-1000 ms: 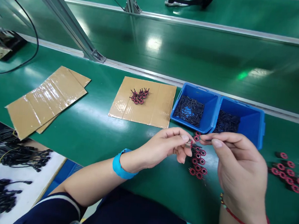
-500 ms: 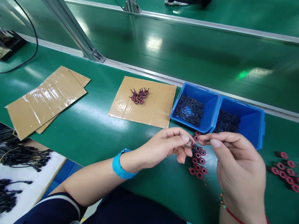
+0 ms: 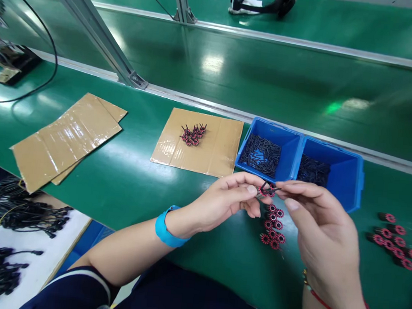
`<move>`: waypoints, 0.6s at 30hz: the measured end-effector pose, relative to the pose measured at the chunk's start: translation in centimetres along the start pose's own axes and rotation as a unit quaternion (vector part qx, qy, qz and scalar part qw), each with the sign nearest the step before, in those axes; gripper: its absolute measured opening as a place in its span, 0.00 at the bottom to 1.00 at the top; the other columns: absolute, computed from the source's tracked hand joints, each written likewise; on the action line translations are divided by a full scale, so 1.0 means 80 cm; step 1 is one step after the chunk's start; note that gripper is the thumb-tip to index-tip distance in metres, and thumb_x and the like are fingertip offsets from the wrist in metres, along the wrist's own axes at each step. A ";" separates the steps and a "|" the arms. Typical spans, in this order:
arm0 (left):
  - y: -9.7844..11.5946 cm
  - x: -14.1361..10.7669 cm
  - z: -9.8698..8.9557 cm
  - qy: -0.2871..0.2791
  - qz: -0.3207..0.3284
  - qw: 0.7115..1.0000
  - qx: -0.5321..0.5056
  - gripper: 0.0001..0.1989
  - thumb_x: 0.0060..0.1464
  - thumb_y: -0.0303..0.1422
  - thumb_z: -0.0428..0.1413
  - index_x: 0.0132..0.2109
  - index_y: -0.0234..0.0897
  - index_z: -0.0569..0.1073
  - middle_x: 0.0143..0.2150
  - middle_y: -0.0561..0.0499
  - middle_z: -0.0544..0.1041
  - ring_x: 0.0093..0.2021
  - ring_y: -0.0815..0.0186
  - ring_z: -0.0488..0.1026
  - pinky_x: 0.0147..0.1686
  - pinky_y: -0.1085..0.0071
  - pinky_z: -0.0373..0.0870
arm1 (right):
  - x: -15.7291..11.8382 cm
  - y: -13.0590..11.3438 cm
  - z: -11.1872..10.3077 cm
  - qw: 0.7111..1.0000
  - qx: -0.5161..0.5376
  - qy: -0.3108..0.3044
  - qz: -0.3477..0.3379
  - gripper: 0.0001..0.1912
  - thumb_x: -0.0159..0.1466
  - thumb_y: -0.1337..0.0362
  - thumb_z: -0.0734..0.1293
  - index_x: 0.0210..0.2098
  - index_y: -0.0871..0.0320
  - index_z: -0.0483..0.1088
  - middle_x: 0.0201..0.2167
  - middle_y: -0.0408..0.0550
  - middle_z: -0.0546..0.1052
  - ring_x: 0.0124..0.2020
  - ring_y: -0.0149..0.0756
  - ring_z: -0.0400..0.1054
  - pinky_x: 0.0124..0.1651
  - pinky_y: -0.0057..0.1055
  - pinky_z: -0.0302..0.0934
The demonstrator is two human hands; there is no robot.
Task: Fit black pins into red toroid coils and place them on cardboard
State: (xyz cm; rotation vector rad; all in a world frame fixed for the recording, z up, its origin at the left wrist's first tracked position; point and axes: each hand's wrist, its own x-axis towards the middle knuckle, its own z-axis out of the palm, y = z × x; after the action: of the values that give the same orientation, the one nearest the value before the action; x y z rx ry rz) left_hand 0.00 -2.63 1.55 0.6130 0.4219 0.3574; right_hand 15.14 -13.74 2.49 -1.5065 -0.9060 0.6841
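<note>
Between the thumb and fingers of my left hand (image 3: 233, 193) is a small motor stator (image 3: 262, 191), red and black, with black tubing sticking up from it. My right hand (image 3: 324, 227) pinches a thin black tube (image 3: 277, 189) at the stator's edge; whether it is slid over a wire there is too small to tell. Below my fingertips, a cluster of similar stators (image 3: 274, 225) lies on the green table (image 3: 212, 251). Just behind my hands stand two blue bins (image 3: 285, 154) (image 3: 348, 172) with short black tubes (image 3: 261, 154) in them.
More stators (image 3: 396, 241) lie at the right. A cardboard sheet (image 3: 217, 146) bears stators fitted with black tubes (image 3: 192, 136). Further left are stacked cardboard pieces (image 3: 66, 137), bundles of black cables (image 3: 17, 210) and a metal post (image 3: 94, 29).
My right hand has brought its tube to the stator in my left hand. Black tubing now shows standing on that stator. The view has shifted slightly.
</note>
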 end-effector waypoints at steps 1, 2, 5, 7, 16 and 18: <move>0.000 0.000 0.000 0.001 0.000 1.000 0.003 0.11 0.57 0.35 0.64 0.44 0.33 0.77 0.37 0.48 0.81 0.29 0.72 0.76 0.35 0.72 0.71 | 0.000 0.000 0.001 1.000 -0.007 -0.009 -0.002 0.08 0.67 0.66 0.70 0.44 0.47 0.78 0.46 0.43 0.80 0.48 0.33 0.75 0.52 0.31 0.70; 0.000 0.000 0.001 0.002 -0.002 1.000 0.006 0.11 0.56 0.34 0.64 0.44 0.33 0.77 0.37 0.48 0.80 0.29 0.72 0.76 0.35 0.72 0.71 | 0.001 0.000 0.002 1.000 -0.015 -0.016 -0.004 0.07 0.67 0.66 0.71 0.43 0.48 0.78 0.46 0.44 0.80 0.49 0.35 0.75 0.52 0.33 0.70; -0.001 0.000 0.002 0.003 -0.008 1.000 0.015 0.10 0.56 0.34 0.64 0.43 0.34 0.77 0.36 0.50 0.79 0.29 0.72 0.76 0.35 0.72 0.71 | 0.000 0.002 0.004 0.999 -0.031 -0.034 -0.006 0.05 0.67 0.65 0.70 0.41 0.49 0.78 0.47 0.45 0.79 0.50 0.37 0.73 0.52 0.36 0.70; -0.001 -0.001 0.002 0.001 -0.010 1.000 0.020 0.10 0.56 0.34 0.65 0.43 0.34 0.78 0.36 0.50 0.79 0.29 0.71 0.76 0.35 0.72 0.71 | 0.000 0.004 0.005 0.998 -0.035 -0.043 -0.006 0.04 0.67 0.65 0.70 0.40 0.49 0.77 0.47 0.45 0.78 0.49 0.38 0.73 0.52 0.38 0.69; 0.002 0.001 -0.001 -0.016 0.002 1.000 -0.012 0.14 0.56 0.32 0.64 0.49 0.34 0.79 0.41 0.46 0.81 0.35 0.70 0.78 0.42 0.70 0.72 | 0.014 0.009 -0.007 0.998 -0.033 0.042 0.012 0.11 0.65 0.59 0.72 0.47 0.50 0.77 0.48 0.47 0.81 0.47 0.38 0.76 0.52 0.38 0.71; 0.005 0.006 -0.004 -0.008 0.021 1.000 -0.003 0.13 0.55 0.31 0.64 0.47 0.33 0.77 0.42 0.46 0.81 0.37 0.68 0.79 0.44 0.68 0.73 | 0.027 0.017 -0.019 0.993 -0.077 0.093 0.011 0.12 0.65 0.56 0.72 0.45 0.53 0.77 0.47 0.49 0.81 0.47 0.39 0.76 0.52 0.39 0.70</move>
State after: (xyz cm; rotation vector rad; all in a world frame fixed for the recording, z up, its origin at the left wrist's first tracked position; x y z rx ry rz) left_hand 0.15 -1.99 1.41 0.6191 0.3925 0.3938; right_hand 17.74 -12.74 1.49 -1.6888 -0.8141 0.4884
